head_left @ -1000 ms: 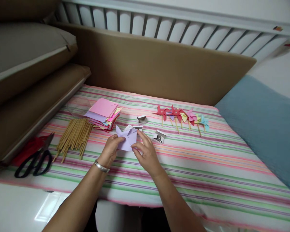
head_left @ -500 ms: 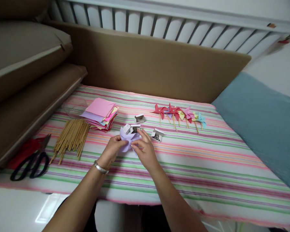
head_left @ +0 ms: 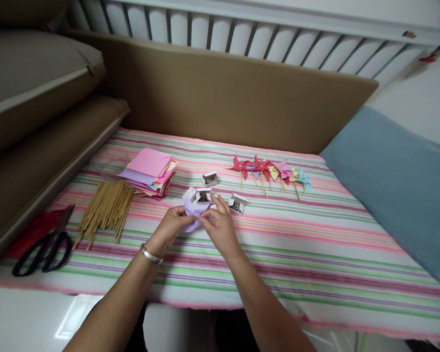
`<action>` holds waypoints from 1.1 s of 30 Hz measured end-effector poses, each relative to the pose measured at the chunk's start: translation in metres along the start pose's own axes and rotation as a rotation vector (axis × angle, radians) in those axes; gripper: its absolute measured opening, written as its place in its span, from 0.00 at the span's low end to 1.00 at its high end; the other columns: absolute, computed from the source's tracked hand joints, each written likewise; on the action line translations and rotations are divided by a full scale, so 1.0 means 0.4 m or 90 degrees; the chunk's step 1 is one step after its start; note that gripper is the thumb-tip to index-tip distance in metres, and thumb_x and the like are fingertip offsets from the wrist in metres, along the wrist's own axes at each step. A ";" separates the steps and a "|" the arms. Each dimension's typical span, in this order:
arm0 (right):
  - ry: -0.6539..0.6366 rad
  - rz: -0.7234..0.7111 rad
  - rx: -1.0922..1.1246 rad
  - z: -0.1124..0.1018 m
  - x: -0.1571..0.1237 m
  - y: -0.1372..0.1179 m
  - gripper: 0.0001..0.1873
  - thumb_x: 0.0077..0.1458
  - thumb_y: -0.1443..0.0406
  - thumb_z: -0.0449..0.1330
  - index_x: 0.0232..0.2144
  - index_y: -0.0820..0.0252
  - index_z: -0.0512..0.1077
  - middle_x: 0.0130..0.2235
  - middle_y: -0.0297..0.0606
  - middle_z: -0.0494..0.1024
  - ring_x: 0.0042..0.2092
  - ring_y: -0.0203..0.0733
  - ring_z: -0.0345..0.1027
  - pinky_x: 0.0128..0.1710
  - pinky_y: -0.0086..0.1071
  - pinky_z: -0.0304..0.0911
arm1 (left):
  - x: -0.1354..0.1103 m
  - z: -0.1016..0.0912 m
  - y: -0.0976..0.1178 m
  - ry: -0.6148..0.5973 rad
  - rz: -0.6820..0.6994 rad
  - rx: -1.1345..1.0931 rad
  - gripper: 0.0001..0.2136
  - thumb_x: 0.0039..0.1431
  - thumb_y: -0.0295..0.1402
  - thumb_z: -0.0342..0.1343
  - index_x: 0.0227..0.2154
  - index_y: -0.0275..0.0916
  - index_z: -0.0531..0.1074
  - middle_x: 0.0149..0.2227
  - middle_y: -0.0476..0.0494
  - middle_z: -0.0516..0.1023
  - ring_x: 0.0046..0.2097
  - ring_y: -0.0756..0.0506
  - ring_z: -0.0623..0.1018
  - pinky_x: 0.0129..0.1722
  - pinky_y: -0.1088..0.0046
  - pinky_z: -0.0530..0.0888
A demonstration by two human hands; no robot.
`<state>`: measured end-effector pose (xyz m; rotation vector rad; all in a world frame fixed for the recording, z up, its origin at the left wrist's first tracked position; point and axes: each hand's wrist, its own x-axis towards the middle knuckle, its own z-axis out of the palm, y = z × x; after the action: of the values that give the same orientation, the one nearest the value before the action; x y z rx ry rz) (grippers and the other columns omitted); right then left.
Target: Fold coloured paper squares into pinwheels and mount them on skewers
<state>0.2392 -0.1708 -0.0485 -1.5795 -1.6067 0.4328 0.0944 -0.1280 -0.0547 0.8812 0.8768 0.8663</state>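
A lilac paper pinwheel (head_left: pixel 192 209), its corners folded in, is held up between both hands over the striped cloth. My left hand (head_left: pixel 172 225) pinches its left side with thumb and fingers. At its centre the thumb and index finger of my right hand (head_left: pixel 218 222) press together on the paper; any small pin there is hidden. Just beyond the fingers stand small white boxes: one with dark metal pins (head_left: pixel 204 196), another box of pins (head_left: pixel 237 204) to the right, and an open box (head_left: pixel 209 179) farther back.
Left of the hands lie a stack of coloured paper squares (head_left: pixel 150 164), a bundle of thin sticks (head_left: pixel 104 210) and black-handled scissors (head_left: pixel 46 249). Several finished pinwheels on sticks (head_left: pixel 263 168) lie back right. A brown board (head_left: pixel 220 93) and cushions (head_left: pixel 47 127) border the cloth.
The lilac paper's folds sit closer in at the centre under my right fingers. Both hands stay nearly in place; the whole view has shifted slightly.
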 end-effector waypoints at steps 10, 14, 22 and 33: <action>0.012 0.011 -0.049 0.004 0.000 -0.002 0.04 0.47 0.69 0.60 0.22 0.57 0.72 0.56 0.39 0.66 0.62 0.51 0.47 0.58 0.49 0.48 | 0.001 0.007 -0.003 0.002 0.016 0.048 0.12 0.35 0.31 0.66 0.27 0.33 0.78 0.26 0.46 0.78 0.26 0.50 0.72 0.30 0.75 0.66; 0.022 0.010 -0.064 0.000 0.004 -0.001 0.07 0.45 0.67 0.62 0.32 0.58 0.73 0.57 0.44 0.64 0.61 0.52 0.49 0.58 0.49 0.48 | 0.007 0.004 -0.003 0.044 0.017 0.104 0.09 0.34 0.30 0.64 0.24 0.33 0.77 0.22 0.47 0.77 0.25 0.50 0.71 0.29 0.74 0.65; -0.140 0.034 0.019 -0.034 0.005 0.004 0.32 0.43 0.72 0.59 0.53 0.52 0.63 0.40 0.36 0.75 0.42 0.42 0.68 0.46 0.38 0.62 | 0.004 0.001 -0.010 -0.085 0.003 0.258 0.06 0.38 0.28 0.59 0.23 0.32 0.76 0.18 0.53 0.70 0.21 0.53 0.64 0.23 0.77 0.59; -0.103 0.206 0.290 -0.030 0.019 0.007 0.34 0.40 0.71 0.58 0.54 0.56 0.61 0.26 0.28 0.72 0.28 0.36 0.66 0.29 0.29 0.61 | -0.015 0.023 0.011 -0.021 0.073 0.128 0.17 0.36 0.28 0.65 0.35 0.37 0.74 0.29 0.48 0.76 0.30 0.49 0.73 0.31 0.75 0.67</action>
<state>0.2509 -0.1667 -0.0409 -1.4716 -1.2470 1.0444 0.0991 -0.1339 -0.0458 1.1275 0.9025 0.8705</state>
